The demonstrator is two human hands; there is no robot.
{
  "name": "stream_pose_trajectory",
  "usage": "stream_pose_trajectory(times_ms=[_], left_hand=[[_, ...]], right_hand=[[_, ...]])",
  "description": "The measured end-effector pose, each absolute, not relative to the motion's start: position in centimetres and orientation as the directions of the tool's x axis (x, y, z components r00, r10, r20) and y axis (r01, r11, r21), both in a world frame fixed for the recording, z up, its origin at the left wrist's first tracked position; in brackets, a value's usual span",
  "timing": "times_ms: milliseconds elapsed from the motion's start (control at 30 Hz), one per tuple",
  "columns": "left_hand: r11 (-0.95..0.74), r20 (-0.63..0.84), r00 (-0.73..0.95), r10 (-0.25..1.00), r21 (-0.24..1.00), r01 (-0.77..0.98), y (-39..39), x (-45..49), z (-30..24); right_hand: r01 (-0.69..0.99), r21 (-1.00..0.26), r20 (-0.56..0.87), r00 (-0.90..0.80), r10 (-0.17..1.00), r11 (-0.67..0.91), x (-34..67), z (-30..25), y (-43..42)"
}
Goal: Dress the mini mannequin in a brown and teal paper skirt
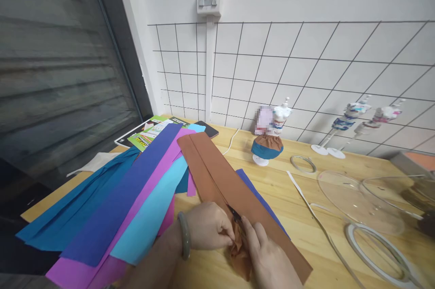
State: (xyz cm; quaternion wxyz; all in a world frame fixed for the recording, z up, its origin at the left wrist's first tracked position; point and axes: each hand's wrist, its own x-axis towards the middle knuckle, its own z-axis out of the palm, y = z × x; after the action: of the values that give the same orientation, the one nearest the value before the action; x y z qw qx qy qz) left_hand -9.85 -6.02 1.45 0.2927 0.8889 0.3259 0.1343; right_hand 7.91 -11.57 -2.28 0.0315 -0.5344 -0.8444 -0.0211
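Observation:
A long brown sheet of thin, paper-like material (220, 166) lies across the table, with a lengthwise line or slit down it. Dark blades, apparently of scissors (234, 213), sit at the near end of that line, mostly covered by my right hand (267, 255), whose fingers are closed round them. My left hand (207, 228), with a bracelet at the wrist, pinches the crumpled brown edge (240, 255) beside the blades. Under the brown sheet, a blue-violet sheet (261, 198) shows at the right.
Teal (81, 194), blue (125, 189), magenta and light-blue sheets (152, 212) fan out at left over booklets (149, 135). Behind stands a small dress form (281, 119) by a brown-and-teal skirt (267, 146). Further right are two more forms (353, 112), tape rolls (377, 252) and a clear disc (356, 203).

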Motion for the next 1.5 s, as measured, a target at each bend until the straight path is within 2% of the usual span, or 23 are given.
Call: stream_pose_trajectory(times_ms=[133,500,667,800,933,1067,1267,1500], left_hand=[[-0.614,0.030,0.753,0.657,0.600,0.512,-6.1,-9.8,1.7],[-0.612,0.025,0.758,0.652,0.607,0.507,-6.1,-9.7,1.4],[-0.610,0.012,0.758,0.652,0.602,0.515,-6.0,-10.0,2.0],[-0.512,-0.039,0.606,0.795,0.494,0.703,-5.6,-11.2,3.3],[-0.451,-0.070,0.534,0.843,0.449,0.771,-5.0,-12.2,2.9],[-0.484,-0.052,0.557,0.829,0.432,0.761,-4.4,-12.3,1.6],[-0.552,0.010,0.629,0.778,0.489,0.675,-4.2,-12.2,1.2],[-0.534,0.019,0.611,0.792,0.506,0.677,-4.3,-12.2,1.1]], right_hand=[[0.900,0.035,0.105,-0.436,0.894,0.435,7.9,-2.4,-11.5],[0.903,0.007,0.189,-0.423,0.887,0.429,7.9,-3.2,-11.6],[0.908,-0.001,0.145,-0.415,0.898,0.419,7.8,-3.0,-11.6],[0.913,-0.004,0.128,-0.404,0.906,0.408,7.9,-2.6,-11.6],[0.917,-0.022,0.120,-0.393,0.912,0.398,8.1,-2.5,-11.4],[0.917,-0.033,0.108,-0.392,0.914,0.397,8.0,-2.4,-11.3],[0.914,-0.012,0.046,-0.406,0.913,0.406,7.7,-2.0,-11.0],[0.915,-0.011,0.019,-0.402,0.915,0.402,7.1,-1.7,-10.5]])
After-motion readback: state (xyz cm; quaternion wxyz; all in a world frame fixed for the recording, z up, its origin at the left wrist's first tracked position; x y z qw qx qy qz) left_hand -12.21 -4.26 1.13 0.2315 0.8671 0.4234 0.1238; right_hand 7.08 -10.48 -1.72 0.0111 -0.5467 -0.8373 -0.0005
